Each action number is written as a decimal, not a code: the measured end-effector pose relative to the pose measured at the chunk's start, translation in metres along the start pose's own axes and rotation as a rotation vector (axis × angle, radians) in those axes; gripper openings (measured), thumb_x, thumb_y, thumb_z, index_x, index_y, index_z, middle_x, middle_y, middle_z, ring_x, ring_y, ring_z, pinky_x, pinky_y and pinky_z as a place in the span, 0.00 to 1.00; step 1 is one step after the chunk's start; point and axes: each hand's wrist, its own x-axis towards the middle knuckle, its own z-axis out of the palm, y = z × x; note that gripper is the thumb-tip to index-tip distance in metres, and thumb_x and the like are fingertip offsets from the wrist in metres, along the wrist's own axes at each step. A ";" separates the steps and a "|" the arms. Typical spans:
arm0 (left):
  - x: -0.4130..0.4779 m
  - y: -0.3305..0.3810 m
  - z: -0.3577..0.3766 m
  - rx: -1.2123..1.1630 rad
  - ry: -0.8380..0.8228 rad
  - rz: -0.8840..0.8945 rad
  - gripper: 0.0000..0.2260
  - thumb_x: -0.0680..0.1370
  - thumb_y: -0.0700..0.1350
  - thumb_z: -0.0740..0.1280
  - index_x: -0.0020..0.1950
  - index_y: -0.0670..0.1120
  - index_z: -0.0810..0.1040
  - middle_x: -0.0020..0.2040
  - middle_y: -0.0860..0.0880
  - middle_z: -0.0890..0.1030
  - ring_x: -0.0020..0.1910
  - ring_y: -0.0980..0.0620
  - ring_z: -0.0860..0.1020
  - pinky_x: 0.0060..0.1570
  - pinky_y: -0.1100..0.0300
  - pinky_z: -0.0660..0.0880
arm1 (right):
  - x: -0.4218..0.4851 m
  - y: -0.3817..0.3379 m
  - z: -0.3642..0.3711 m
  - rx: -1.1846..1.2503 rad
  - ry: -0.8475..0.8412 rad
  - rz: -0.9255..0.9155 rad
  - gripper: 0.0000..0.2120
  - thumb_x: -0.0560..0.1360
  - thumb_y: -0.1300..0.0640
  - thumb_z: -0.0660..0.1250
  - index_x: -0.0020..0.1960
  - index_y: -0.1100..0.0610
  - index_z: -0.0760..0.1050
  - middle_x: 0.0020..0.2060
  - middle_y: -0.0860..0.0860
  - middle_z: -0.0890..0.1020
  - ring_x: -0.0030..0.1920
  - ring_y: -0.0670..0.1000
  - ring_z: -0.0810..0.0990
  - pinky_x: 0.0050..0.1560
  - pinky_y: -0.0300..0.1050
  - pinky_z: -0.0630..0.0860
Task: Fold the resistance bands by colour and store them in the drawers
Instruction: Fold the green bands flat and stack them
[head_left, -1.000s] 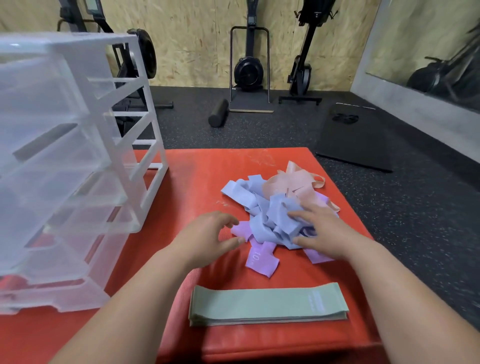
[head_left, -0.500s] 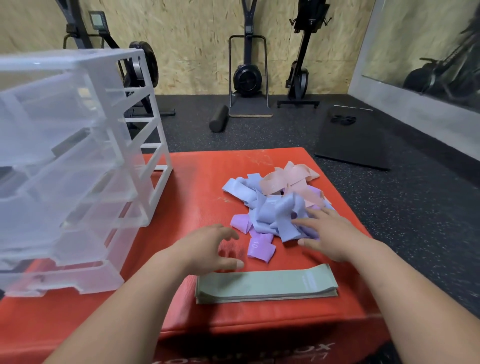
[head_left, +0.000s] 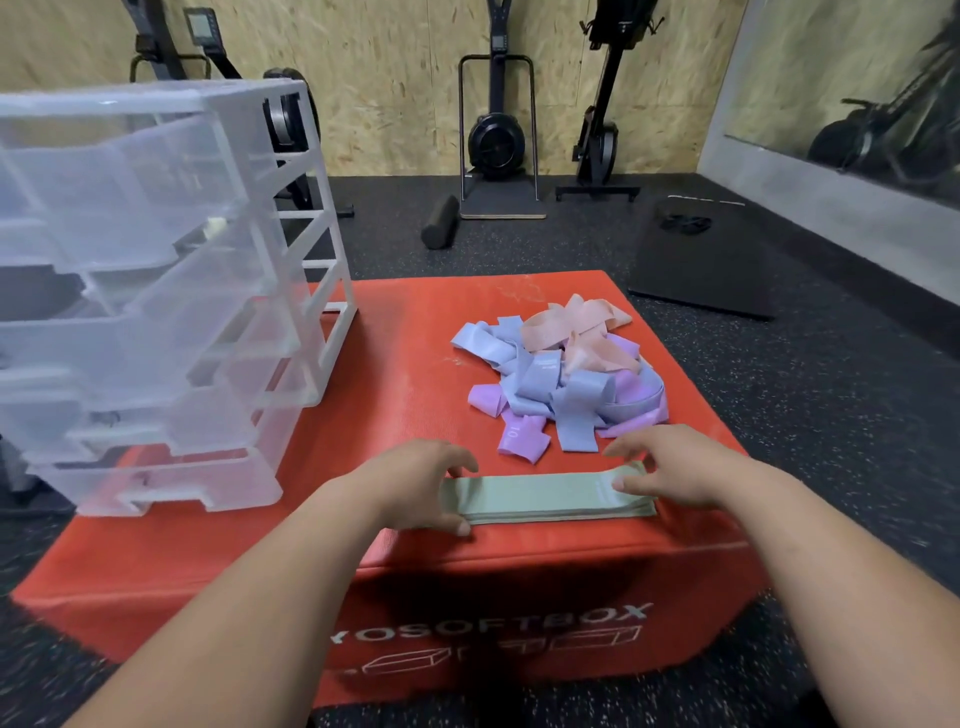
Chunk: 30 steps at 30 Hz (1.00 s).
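Observation:
A flat stack of green resistance bands (head_left: 540, 496) lies along the front edge of the red soft box (head_left: 410, 358). My left hand (head_left: 415, 483) grips its left end, fingers over the far edge and thumb at the near edge. My right hand (head_left: 675, 467) holds the right end, thumb on top, and that end is lifted slightly. Behind the stack sits a loose pile of bands: blue (head_left: 540, 379), purple (head_left: 522, 439) and pink (head_left: 571, 322). A clear plastic drawer unit (head_left: 156, 291) stands on the box's left side, several drawers pulled out.
The box stands on black rubber flooring. A black mat (head_left: 711, 260) lies to the right, a foam roller (head_left: 440, 222) and rowing machines (head_left: 496, 135) stand by the plywood wall. A mirror (head_left: 857, 104) lines the right wall.
Both hands left the mixed pile and came back to the green stack, one at each end. The view pulled back and now shows the box's front face.

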 end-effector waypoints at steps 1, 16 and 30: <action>-0.002 0.001 0.002 0.009 0.016 -0.006 0.35 0.67 0.63 0.81 0.72 0.58 0.76 0.64 0.56 0.81 0.61 0.51 0.79 0.61 0.54 0.77 | -0.003 0.001 0.002 -0.016 -0.014 0.011 0.23 0.77 0.43 0.74 0.70 0.43 0.78 0.61 0.45 0.83 0.54 0.47 0.79 0.55 0.40 0.72; -0.011 0.006 0.013 0.072 0.078 -0.033 0.31 0.71 0.58 0.79 0.72 0.57 0.75 0.62 0.56 0.79 0.61 0.50 0.78 0.57 0.53 0.75 | -0.001 -0.009 0.030 0.166 0.117 0.379 0.24 0.72 0.47 0.75 0.64 0.57 0.79 0.58 0.54 0.84 0.58 0.57 0.83 0.57 0.46 0.77; -0.007 0.009 0.014 0.085 0.096 -0.014 0.38 0.69 0.63 0.79 0.76 0.56 0.72 0.63 0.52 0.77 0.62 0.47 0.73 0.64 0.50 0.74 | -0.002 -0.021 0.015 0.770 0.216 0.375 0.13 0.65 0.66 0.75 0.47 0.54 0.83 0.38 0.54 0.84 0.33 0.53 0.78 0.35 0.45 0.76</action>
